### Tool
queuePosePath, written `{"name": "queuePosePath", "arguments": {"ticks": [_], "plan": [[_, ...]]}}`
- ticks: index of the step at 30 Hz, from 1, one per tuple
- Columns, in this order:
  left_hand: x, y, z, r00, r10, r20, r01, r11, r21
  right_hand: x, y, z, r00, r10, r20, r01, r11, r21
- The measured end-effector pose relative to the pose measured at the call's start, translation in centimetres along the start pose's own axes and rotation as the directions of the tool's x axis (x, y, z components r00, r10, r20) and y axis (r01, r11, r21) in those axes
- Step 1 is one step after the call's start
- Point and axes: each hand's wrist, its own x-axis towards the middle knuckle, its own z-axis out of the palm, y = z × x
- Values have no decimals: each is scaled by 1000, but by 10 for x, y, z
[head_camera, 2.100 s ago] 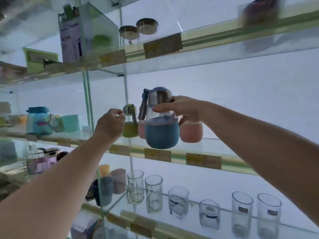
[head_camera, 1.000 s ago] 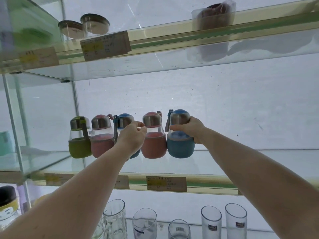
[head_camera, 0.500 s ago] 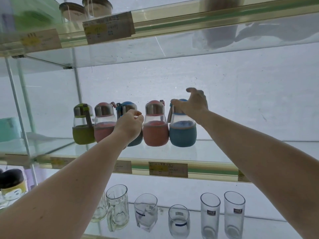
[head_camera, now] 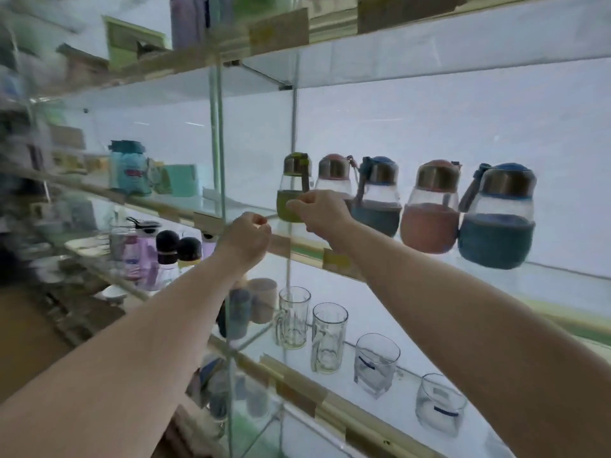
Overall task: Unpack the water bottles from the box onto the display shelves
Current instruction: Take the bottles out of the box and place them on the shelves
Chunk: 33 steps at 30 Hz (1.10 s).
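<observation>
Hands: left (head_camera: pixel 246 238) curled, empty | right (head_camera: pixel 322 211) hides pink bottle (head_camera: pixel 334 175); grip unclear

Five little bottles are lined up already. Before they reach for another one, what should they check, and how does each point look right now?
1. Five bottles upright in a row, green-sleeved bottle to end blue-sleeved bottle: ok.
2. Bare glass shelf beyond the end bottle: ok.
3. Right hand free: cannot tell, it is at the green bottle.
4. Left hand empty: ok, curled, nothing seen in it.
5. Box within reach: cannot tell, not in view.
</observation>
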Motion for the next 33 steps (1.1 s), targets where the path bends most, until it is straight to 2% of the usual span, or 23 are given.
{"name": "queuePosePath", "arguments": {"ticks": [3,6,11,15,19,22,28,33], "plan": [[-12,-63,-30,986,-160,-38,163,984,76,-5,1,72,991,-23,132,22,1000,6],[-39,-129,-56,936,-342,-88,349,933,86,-23,12,152,948,-7,317,20,999,-39],[-110,-227,-78,773,-611,-172,632,767,114,-71,52,264,783,22,621,14,998,-53],[-174,-292,-70,613,-758,-223,783,621,42,-120,97,333,634,101,767,-19,993,-114],[-226,-344,-46,472,-858,-202,876,483,-7,-172,153,381,518,199,832,-70,979,-190],[-251,-377,-21,403,-899,-171,912,410,-5,-202,198,407,423,285,860,-97,958,-270],[-295,-455,42,326,-939,-107,945,325,26,-258,304,462,263,423,867,-47,903,-426],[-324,-517,92,281,-957,-71,960,281,7,-294,382,505,191,477,858,46,869,-493]]}}
